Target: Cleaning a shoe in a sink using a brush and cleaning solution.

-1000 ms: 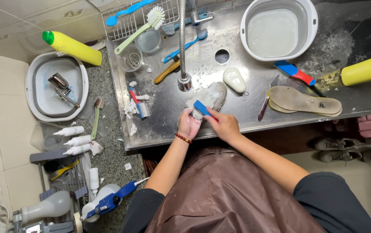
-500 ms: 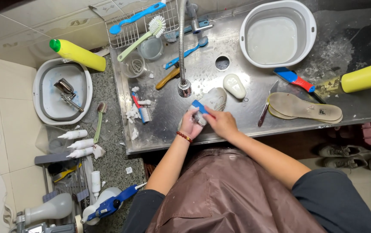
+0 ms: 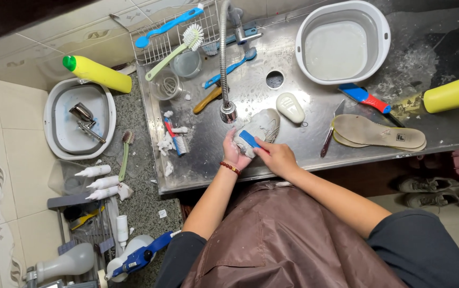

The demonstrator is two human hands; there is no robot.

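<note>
The left hand point(image 3: 235, 152) clasps the shoe's point(image 3: 261, 128) heel, its toe pointing up-right toward the drain, while the right hand's point(image 3: 275, 156) grip closes on the blue brush point(image 3: 250, 140) laid across it.

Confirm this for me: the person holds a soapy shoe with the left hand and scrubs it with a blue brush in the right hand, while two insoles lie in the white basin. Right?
Not quite. In the head view the insoles lie on the bare steel counter, right of the shoe, not in the white basin. The rest holds: the left hand holds the soapy shoe and the right hand works the blue brush on it.
</note>
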